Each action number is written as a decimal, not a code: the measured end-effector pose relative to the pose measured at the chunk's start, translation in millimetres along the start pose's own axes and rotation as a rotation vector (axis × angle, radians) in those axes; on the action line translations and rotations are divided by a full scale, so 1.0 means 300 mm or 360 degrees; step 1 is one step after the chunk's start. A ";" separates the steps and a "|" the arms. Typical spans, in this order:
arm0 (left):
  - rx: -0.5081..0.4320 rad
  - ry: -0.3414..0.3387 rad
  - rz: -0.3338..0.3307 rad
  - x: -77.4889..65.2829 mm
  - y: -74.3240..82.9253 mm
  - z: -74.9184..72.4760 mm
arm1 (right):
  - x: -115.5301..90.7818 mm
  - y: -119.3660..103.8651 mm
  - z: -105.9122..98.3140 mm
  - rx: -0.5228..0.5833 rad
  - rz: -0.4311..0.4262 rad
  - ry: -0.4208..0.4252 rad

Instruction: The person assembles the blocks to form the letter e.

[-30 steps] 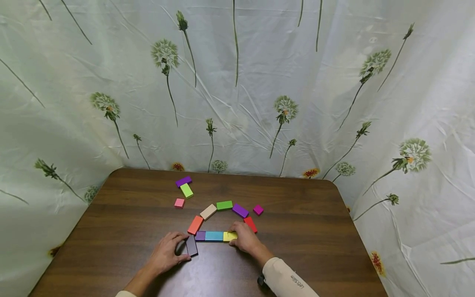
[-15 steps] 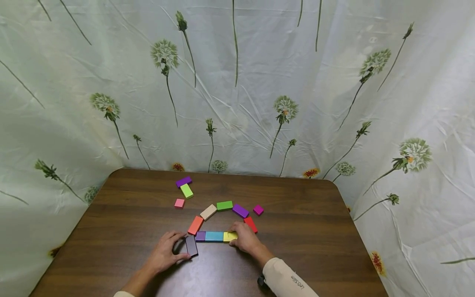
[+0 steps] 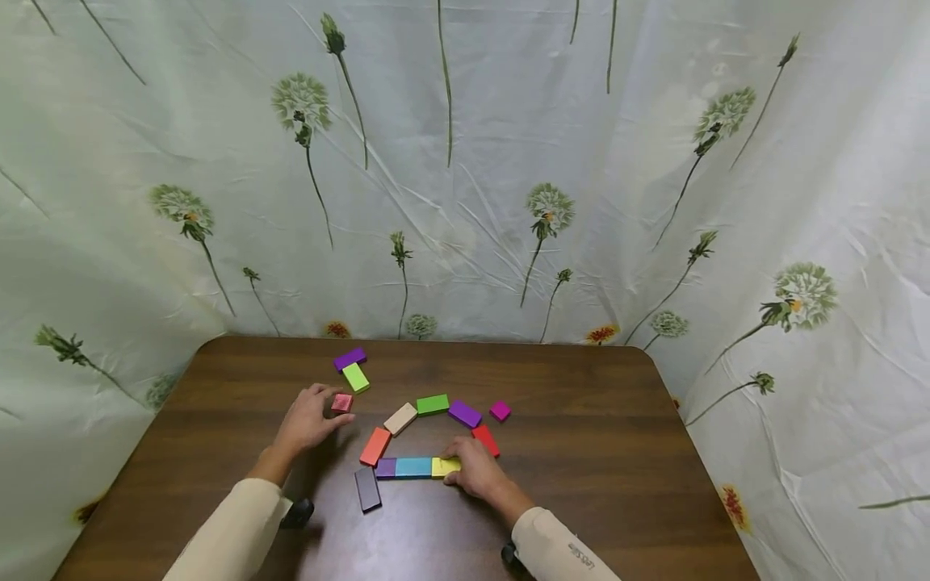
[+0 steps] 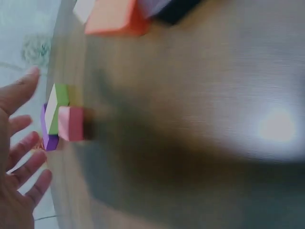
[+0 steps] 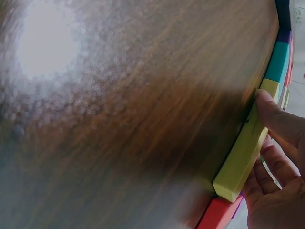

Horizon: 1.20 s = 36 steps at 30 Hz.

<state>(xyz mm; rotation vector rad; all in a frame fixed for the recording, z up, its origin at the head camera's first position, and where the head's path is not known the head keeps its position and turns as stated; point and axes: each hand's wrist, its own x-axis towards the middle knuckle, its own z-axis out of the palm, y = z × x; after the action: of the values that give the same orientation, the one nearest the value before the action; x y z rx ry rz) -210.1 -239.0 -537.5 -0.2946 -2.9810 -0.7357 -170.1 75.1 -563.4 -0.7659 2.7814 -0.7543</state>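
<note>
The spread left hand [image 3: 303, 421] seems after the pink block [image 3: 341, 403], a pinch probably due next, while the right hand [image 3: 475, 468] pinches the yellow block [image 5: 243, 150].

In the frame's lower left I wear a cream left sleeve [image 3: 232, 524] with a black piece [image 3: 296, 514] beside it, and right of bottom centre a matching right sleeve [image 3: 548, 542] with dark lettering [image 3: 581, 554] and another black piece [image 3: 512, 557].

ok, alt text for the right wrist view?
A right hand grips a yellow block on a brown wood-grain table, with a teal block against its upper end and a red block by its lower end. Glare whitens the table at upper left.
</note>
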 end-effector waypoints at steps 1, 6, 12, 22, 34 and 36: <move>0.0017 -0.0025 0.0003 0.030 -0.005 0.000 | 0.001 0.002 0.000 -0.0004 -0.0005 0.0001; 0.0128 -0.0155 -0.0030 0.149 -0.012 0.026 | -0.002 0.011 -0.002 -0.0015 -0.0002 -0.0006; 0.0233 -0.0226 -0.0108 0.197 -0.004 0.084 | -0.022 0.000 -0.007 -0.0018 0.0041 -0.0050; 0.0111 -0.0246 -0.0225 0.229 -0.030 0.068 | -0.003 -0.001 -0.009 -0.0035 0.0002 -0.0019; 0.0284 -0.0290 -0.0046 0.242 -0.021 0.013 | 0.003 -0.006 -0.009 -0.0025 0.0046 -0.0041; 0.0237 -0.0273 0.0003 0.246 -0.003 0.000 | 0.003 -0.002 -0.010 -0.0022 0.0048 -0.0043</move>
<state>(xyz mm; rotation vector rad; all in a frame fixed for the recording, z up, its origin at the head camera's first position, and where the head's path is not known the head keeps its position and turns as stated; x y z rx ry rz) -282.7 -227.1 -530.4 -0.3689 -3.1741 -0.5087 -171.3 75.5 -560.3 -0.7290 2.7708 -0.7145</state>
